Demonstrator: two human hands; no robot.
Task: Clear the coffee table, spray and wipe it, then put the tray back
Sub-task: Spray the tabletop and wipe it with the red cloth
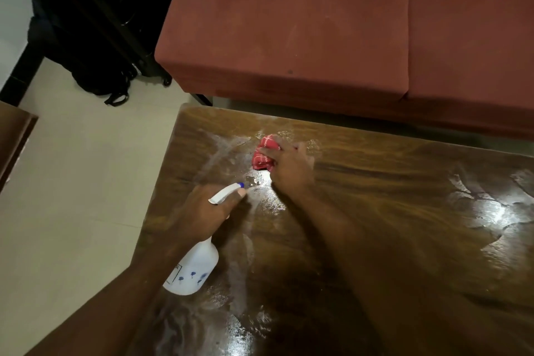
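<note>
A left hand [208, 208] grips a white spray bottle [196, 266] over the coffee table's [404, 211] left edge. Its base is nearest the camera and its blue-tipped nozzle is aimed away and rightward at a bunched red cloth [264, 153]. The right hand [289, 165], fingers curled over that cloth, presses it to the wet, streaked wood. The bottle's neck is hidden by the grip, and the table is cut off at right and below.

Rust-red sofa [289, 23], pale tiled floor [72, 182]
</note>
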